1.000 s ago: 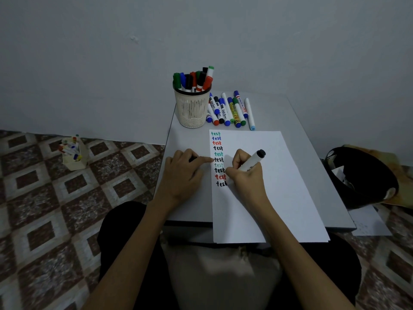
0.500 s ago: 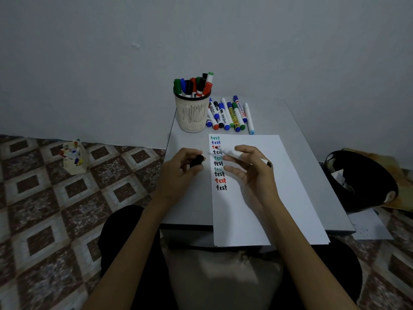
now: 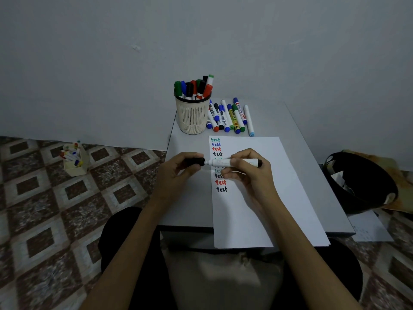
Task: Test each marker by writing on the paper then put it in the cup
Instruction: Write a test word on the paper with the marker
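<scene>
A white sheet of paper (image 3: 263, 198) lies on the small grey table (image 3: 190, 209), with a column of "test" words in green, blue, red and black down its left edge. My right hand (image 3: 248, 173) holds a white marker with a black end (image 3: 223, 162) level above the paper. My left hand (image 3: 178, 171) holds its black cap (image 3: 195, 162), which meets the marker's tip. A cream mesh cup (image 3: 192, 115) at the table's back holds several markers. Several more markers (image 3: 230, 117) lie beside it on the right.
A small cream box with markers (image 3: 73, 159) stands on the patterned tile floor at the left. A black bag (image 3: 359, 182) sits on the floor to the right, with a paper sheet (image 3: 371, 229) beside it. The wall is right behind the table.
My right hand stopped writing, lifted the marker off the paper and turned it level. My left hand brought the black cap up to the marker's tip.
</scene>
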Available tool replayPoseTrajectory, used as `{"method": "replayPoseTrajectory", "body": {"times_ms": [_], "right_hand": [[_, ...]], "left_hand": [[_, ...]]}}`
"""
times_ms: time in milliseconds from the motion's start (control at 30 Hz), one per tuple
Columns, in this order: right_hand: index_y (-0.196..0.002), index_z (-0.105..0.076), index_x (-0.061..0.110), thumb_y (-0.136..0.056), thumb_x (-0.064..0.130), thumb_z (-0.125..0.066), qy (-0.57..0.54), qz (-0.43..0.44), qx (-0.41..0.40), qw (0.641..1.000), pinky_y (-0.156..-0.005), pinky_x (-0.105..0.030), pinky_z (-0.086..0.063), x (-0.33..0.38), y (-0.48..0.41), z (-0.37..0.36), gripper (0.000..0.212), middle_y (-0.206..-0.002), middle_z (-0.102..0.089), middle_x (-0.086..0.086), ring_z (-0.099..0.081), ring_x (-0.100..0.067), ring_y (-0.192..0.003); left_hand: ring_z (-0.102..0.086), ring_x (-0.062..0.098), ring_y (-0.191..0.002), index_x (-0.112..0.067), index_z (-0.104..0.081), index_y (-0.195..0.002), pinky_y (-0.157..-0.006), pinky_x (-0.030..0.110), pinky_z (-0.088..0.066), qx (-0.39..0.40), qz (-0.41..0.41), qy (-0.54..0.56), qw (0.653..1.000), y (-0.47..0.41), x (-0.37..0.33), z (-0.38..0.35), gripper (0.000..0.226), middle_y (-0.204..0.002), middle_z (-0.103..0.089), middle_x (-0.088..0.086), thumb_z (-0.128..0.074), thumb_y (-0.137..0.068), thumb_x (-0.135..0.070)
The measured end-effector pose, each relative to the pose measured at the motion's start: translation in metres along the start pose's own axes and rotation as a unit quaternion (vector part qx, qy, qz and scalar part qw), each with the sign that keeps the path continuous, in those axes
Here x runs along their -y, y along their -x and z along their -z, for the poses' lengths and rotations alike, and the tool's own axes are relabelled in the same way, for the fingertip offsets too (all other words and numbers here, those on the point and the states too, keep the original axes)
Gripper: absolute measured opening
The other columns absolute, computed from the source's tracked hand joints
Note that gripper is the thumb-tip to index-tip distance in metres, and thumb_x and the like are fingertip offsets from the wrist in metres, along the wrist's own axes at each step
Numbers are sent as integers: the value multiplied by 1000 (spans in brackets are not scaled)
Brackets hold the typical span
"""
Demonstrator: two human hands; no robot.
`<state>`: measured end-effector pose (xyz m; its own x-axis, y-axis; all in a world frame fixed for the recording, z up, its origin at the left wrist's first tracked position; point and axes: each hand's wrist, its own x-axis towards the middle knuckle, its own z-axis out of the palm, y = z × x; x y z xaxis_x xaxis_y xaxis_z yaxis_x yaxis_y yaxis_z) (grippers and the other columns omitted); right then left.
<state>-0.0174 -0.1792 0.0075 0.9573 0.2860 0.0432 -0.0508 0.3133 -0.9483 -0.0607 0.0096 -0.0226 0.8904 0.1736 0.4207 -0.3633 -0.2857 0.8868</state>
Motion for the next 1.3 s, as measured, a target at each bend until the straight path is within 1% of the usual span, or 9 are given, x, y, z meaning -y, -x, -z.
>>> {"method": "replayPoseTrajectory", "body": {"times_ms": [433,567,700,833,967,1067,1167,1233,1300], "right_hand": [[-95,-66,-3,-84,-2,-65,60,-16,33,998,-67,-29,-60,8,-5,2,11,-92,-72,-21,-72,-33,-74],[-98,-71,-2,-81,1,-72,188,2,79,979,-65,-29,-60,6,-6,2,18,-86,-73,-17,-72,-28,-70],[-99,-72,19,-79,16,-75,336,51,96,936,-65,-27,-58,3,-6,0,20,-85,-73,-4,-66,-15,-62],[-90,-72,29,-80,20,-76,320,53,81,942,-57,-28,-55,1,-8,-6,14,-74,-72,-2,-60,-11,-52],[-92,-75,12,-81,20,-74,281,16,58,958,-46,-17,-45,-2,-6,-15,13,-65,-65,-3,-52,-4,-44],[-92,-75,13,-82,20,-74,280,10,73,957,-49,-21,-48,1,-7,-9,11,-66,-66,-7,-52,-7,-46],[-96,-76,17,-79,23,-76,396,48,107,911,-62,-25,-50,10,-18,-4,18,-80,-70,-1,-59,-8,-66],[-100,-76,19,-79,31,-76,543,88,126,826,-66,-27,-46,17,-27,-8,24,-92,-68,2,-58,-12,-80],[-106,-74,22,-82,33,-74,607,130,159,768,-65,-20,-40,22,-33,-16,27,-98,-68,4,-56,-12,-84]], "left_hand": [[-65,9,-97,-11,-64,-107,-86,21,-51,12,-36,-52,998,-1,3,-1,24,-103,-67,-1,-64,-83,-5],[-64,7,-98,-13,-65,-105,-86,18,-50,17,-35,-78,996,-1,4,1,23,-101,-67,-4,-63,-84,-6],[-64,8,-96,-8,-65,-105,-86,19,-50,14,-39,-76,996,-1,5,1,22,-101,-68,2,-63,-84,-4],[-61,5,-95,-4,-66,-103,-85,13,-47,-4,-59,-117,991,-2,5,2,21,-99,-67,4,-63,-83,0],[-60,-1,-93,-5,-66,-101,-84,11,-46,-14,-88,-140,986,-4,5,5,21,-96,-65,-2,-64,-82,2],[-61,2,-93,-4,-67,-101,-84,12,-47,-9,-108,-148,983,-4,6,3,20,-96,-66,2,-65,-81,0],[-62,9,-92,-4,-67,-102,-84,16,-49,-4,-118,-152,981,-5,8,1,21,-97,-68,7,-66,-82,-8],[-63,11,-91,-7,-67,-103,-83,20,-51,-4,-129,-156,979,-5,10,1,23,-97,-68,6,-63,-84,-19],[-63,10,-93,-12,-65,-105,-83,26,-53,-15,-123,-139,982,-4,10,0,25,-99,-67,2,-59,-85,-26]]}}
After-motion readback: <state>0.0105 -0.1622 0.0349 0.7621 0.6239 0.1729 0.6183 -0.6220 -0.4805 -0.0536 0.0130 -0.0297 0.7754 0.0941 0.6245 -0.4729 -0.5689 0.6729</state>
